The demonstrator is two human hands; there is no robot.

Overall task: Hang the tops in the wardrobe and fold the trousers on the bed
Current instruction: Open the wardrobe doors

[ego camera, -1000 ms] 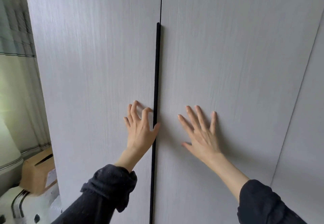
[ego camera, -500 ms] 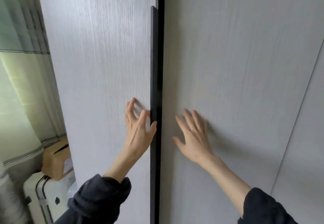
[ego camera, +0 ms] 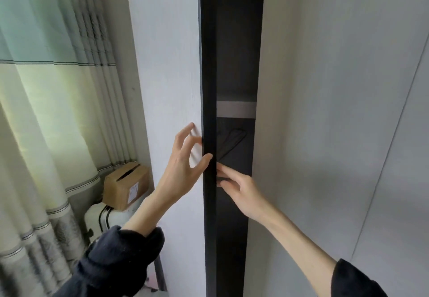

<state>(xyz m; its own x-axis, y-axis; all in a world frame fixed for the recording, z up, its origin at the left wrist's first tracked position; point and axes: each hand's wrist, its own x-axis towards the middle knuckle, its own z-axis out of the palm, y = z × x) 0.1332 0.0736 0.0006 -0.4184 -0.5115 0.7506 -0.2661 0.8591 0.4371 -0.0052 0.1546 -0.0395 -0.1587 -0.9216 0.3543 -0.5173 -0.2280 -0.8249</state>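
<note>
Now I see the left wardrobe door (ego camera: 167, 64) swung partly out, and its dark edge (ego camera: 209, 110) stands between my two hands. My left hand (ego camera: 183, 169) is the grip on it: the thumb presses the dark edge and the fingers lie spread on the pale front. My right hand (ego camera: 241, 192) reaches into the gap; its fingers go behind the edge, so I cannot tell how they hold. The right door (ego camera: 325, 110) is shut. Inside, a shelf (ego camera: 235, 109) and dark hangers (ego camera: 232, 141) show. A cardboard box (ego camera: 125, 185) sits on a white suitcase (ego camera: 109, 220) beside the curtain (ego camera: 46, 87).
</note>
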